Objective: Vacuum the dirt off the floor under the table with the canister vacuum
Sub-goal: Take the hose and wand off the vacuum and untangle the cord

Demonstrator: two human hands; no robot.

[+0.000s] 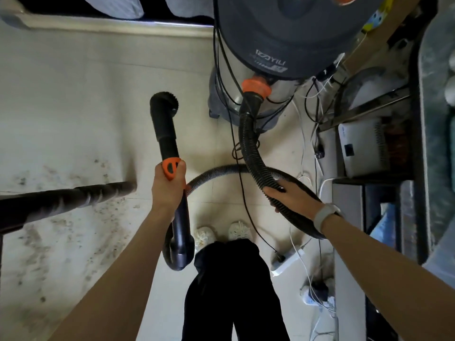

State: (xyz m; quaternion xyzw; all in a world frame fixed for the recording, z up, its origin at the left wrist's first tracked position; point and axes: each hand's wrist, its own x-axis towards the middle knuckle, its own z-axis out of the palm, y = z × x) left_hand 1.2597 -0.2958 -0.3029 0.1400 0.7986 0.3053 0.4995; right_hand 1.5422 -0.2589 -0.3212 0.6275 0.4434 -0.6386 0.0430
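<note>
Dirt [73,217] is lying scattered over the pale floor [73,94] at left, around a dark desk leg [61,200]. Left hand [170,185] is clenching its grip around the wand [167,134] at the orange collar, nozzle [164,100] hanging above the floor, clear of the dirt. Canister vacuum [290,33] is standing ahead, its ribbed hose [251,148] looping down. Right hand [293,193] is grasping the hose, fingers curling over it. Cables [310,99] and a power strip [288,259] are lying at right.

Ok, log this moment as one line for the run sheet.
left hand grips wand handle | right hand holds hose | nozzle off floor | dirt uncleaned
</note>
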